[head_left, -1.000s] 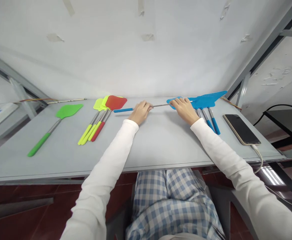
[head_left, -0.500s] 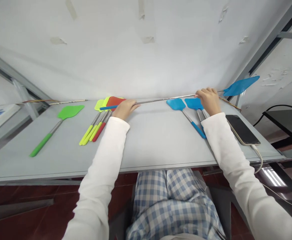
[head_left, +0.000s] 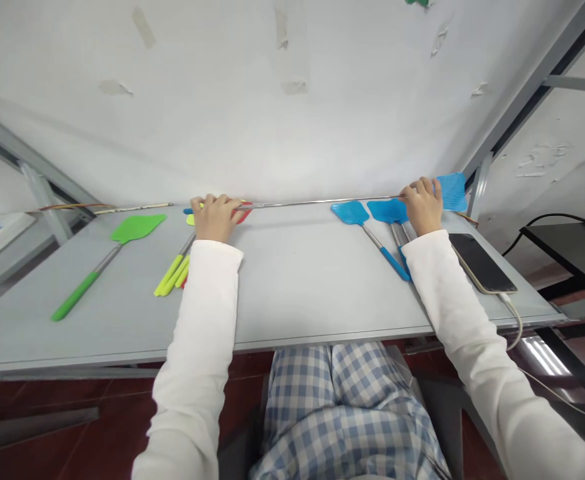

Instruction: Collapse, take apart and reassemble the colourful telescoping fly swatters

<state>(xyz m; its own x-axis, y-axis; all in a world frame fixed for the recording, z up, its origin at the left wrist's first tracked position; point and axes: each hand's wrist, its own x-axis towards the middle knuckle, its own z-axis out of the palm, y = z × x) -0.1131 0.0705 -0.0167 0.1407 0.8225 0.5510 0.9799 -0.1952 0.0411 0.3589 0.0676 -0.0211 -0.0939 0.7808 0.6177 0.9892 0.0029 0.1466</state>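
A blue fly swatter [head_left: 317, 201] with an extended metal rod spans the back of the table, close to the wall. My left hand [head_left: 217, 217] is closed around its handle end, and a bit of blue handle shows to the left. My right hand [head_left: 423, 203] grips the rod just below the blue head [head_left: 452, 191]. Under and beside my left hand lie yellow fly swatters [head_left: 172, 273] and a red one [head_left: 245, 212], partly hidden. Several blue fly swatters [head_left: 351, 212] lie left of my right forearm, some partly covered by it.
A green fly swatter [head_left: 137, 228] lies at the left of the grey table [head_left: 302, 287]. At the right, a phone [head_left: 482, 262] with a white cable [head_left: 515, 313] lies beside my right sleeve. The white wall [head_left: 322, 120] rises behind the table; metal frame posts stand at both sides.
My left hand has moved left along the swatter toward its handle end. The swatter now lies lower and more level, and its head has turned, showing its flat mesh.
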